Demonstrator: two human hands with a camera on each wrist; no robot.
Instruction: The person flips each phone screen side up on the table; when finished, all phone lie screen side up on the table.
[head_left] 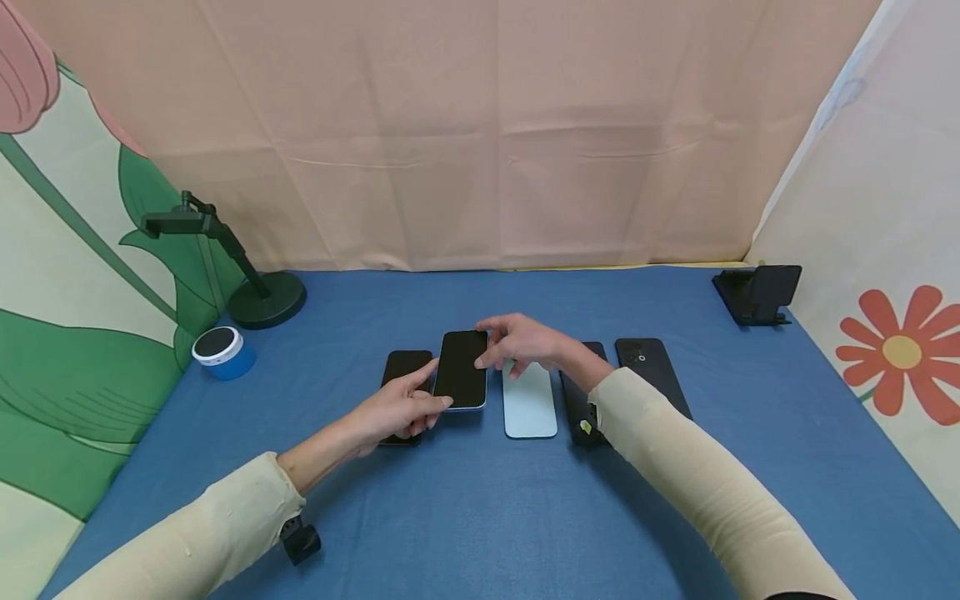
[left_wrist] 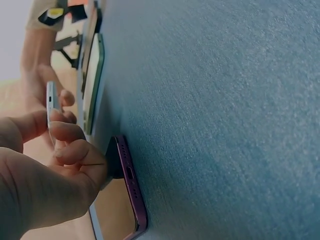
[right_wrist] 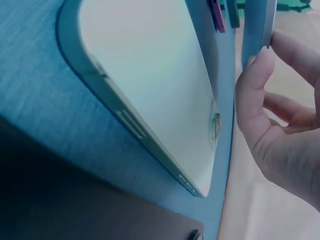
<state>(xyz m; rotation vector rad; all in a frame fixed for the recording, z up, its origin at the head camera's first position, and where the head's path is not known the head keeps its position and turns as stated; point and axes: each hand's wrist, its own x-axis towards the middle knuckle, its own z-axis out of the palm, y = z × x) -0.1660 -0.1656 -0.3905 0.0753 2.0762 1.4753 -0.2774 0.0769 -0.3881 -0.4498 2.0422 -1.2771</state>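
Note:
A smartphone [head_left: 461, 371] with a dark screen facing up is held between both hands above the table. My left hand [head_left: 393, 412] pinches its lower left corner with thumb and fingers. At the upper right edge, my right hand [head_left: 525, 342] grips it by the fingertips; the right wrist view catches the phone's side [right_wrist: 260, 30] there. Beneath the left hand lies a second phone [head_left: 405, 363], its screen dark and its rim purple [left_wrist: 139, 202] in the left wrist view. Under the right hand a pale mint phone [head_left: 530, 404] lies back up, its camera bump visible [right_wrist: 215, 125].
Two black phones lie farther right, one [head_left: 577, 408] partly hidden by the right forearm, the other [head_left: 652, 371] beside it. A black folding stand [head_left: 757, 296] is at the back right. A dark arm stand [head_left: 266, 300] and a blue-white round container [head_left: 223, 354] stand left on the blue cloth [head_left: 450, 517].

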